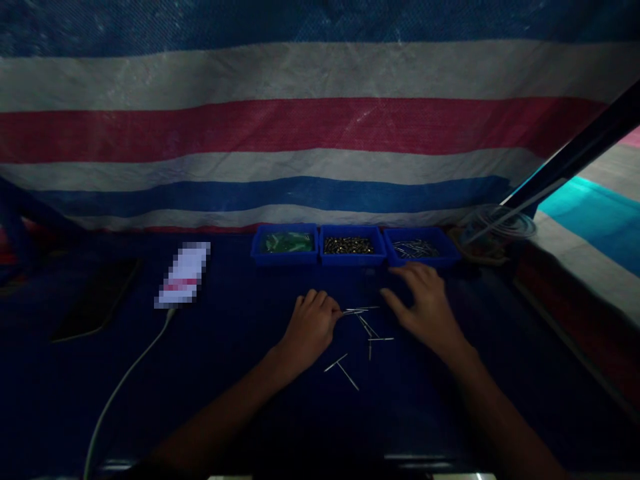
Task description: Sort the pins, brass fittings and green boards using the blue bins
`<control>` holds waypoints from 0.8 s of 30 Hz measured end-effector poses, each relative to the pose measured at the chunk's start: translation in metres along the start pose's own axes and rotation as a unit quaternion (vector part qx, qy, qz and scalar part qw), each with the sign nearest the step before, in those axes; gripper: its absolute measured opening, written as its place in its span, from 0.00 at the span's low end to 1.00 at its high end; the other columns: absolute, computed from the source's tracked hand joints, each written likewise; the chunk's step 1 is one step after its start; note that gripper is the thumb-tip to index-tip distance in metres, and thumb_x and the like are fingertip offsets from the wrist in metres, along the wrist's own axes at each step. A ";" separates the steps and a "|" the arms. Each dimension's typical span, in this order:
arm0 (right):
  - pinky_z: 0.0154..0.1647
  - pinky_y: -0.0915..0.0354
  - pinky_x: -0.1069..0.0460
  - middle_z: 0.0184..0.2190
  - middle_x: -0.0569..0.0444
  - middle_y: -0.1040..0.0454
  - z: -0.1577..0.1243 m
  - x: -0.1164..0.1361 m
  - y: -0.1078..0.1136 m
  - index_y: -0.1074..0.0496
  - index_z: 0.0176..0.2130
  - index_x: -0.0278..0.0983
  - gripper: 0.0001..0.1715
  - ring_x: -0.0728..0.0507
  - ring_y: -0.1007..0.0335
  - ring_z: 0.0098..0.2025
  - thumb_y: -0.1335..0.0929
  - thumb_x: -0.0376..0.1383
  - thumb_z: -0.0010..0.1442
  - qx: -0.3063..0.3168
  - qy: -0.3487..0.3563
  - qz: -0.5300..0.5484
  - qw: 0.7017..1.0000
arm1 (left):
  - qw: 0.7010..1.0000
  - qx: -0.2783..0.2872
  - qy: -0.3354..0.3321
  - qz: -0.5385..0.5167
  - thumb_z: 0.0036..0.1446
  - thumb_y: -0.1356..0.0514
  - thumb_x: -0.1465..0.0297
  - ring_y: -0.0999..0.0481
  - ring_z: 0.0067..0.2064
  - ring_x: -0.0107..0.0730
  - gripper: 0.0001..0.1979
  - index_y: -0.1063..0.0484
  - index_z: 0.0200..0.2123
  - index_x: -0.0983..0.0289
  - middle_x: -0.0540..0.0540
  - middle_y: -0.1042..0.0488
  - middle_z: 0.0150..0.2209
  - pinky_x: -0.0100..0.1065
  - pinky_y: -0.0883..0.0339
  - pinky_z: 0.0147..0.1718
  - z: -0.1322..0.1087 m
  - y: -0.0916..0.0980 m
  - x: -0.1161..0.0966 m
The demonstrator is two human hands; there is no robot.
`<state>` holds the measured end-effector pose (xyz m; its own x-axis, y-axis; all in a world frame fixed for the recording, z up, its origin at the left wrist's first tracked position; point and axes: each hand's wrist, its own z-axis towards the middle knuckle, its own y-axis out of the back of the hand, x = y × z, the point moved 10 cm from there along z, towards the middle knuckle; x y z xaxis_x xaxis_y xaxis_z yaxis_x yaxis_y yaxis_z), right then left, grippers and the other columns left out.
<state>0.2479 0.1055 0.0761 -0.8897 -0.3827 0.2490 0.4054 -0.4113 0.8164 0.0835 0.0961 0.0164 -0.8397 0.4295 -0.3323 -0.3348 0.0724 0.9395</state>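
Observation:
My left hand [311, 328] is closed, with thumb and forefinger pinched at the end of a thin metal pin [355, 311]. More slim metal pins [369, 327] lie loosely on the dark blue table just right of it, and a few [349, 373] rest nearer to me. My right hand [424, 305] is open above the table, thumb and fingers apart, with nothing visible between them. Just beyond it stands a blue bin [447, 245] holding metal pins [416, 249]. Beside that, a middle blue bin [353, 259] contains small brass-coloured parts [349, 245].
A left blue bin [284, 259] has green material and thin pieces in it. A lit phone [184, 275] with a white cable [125, 377] and a dark phone [97, 300] lie left. Coiled tubing [505, 222] is at back right. A striped sheet [300, 127] hangs behind.

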 end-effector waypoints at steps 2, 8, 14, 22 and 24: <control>0.46 0.43 0.44 0.41 0.49 0.27 -0.009 0.039 -0.022 0.30 0.43 0.39 0.12 0.38 0.37 0.49 0.35 0.42 0.61 0.081 0.076 0.061 0.992 | 1.000 -0.013 0.009 -0.025 0.65 0.51 0.68 0.35 0.42 0.39 0.11 0.31 0.36 0.64 0.55 0.29 0.38 0.41 0.42 0.39 -0.001 0.004 0.004; 0.40 0.46 0.47 0.33 0.50 0.28 -0.006 0.081 -0.023 0.30 0.35 0.36 0.10 0.44 0.36 0.40 0.38 0.35 0.64 0.106 0.134 0.092 0.981 | 0.991 -0.049 -0.013 -0.121 0.66 0.52 0.70 0.35 0.38 0.36 0.12 0.32 0.32 0.64 0.54 0.30 0.33 0.39 0.40 0.39 -0.006 0.019 0.002; 0.38 0.47 0.48 0.30 0.53 0.29 -0.009 0.094 -0.016 0.29 0.32 0.36 0.12 0.45 0.37 0.37 0.38 0.37 0.63 0.102 0.181 0.086 0.974 | 0.986 -0.055 -0.047 -0.151 0.65 0.52 0.69 0.35 0.37 0.35 0.13 0.33 0.30 0.64 0.53 0.30 0.32 0.39 0.40 0.39 -0.005 0.026 -0.005; 0.45 0.41 0.40 0.42 0.43 0.31 0.037 -0.021 0.058 0.28 0.39 0.36 0.16 0.36 0.38 0.47 0.38 0.44 0.61 -0.168 -0.066 -0.088 0.980 | 0.993 0.064 -0.073 -0.074 0.55 0.40 0.59 0.33 0.43 0.41 0.12 0.32 0.37 0.60 0.52 0.29 0.38 0.48 0.41 0.46 -0.040 0.014 -0.016; 0.46 0.42 0.36 0.50 0.38 0.36 0.034 -0.049 0.059 0.31 0.48 0.35 0.25 0.30 0.43 0.53 0.37 0.48 0.58 -0.166 -0.124 -0.153 0.966 | 0.990 0.097 -0.087 -0.053 0.55 0.40 0.63 0.32 0.43 0.41 0.09 0.33 0.37 0.60 0.52 0.29 0.39 0.48 0.40 0.46 -0.053 0.004 -0.018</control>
<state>0.3085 0.1278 0.1296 -0.9846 -0.0079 0.1747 0.1246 -0.7326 0.6691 0.0747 0.0412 0.0218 -0.7124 0.5574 -0.4264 -0.3140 0.2902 0.9040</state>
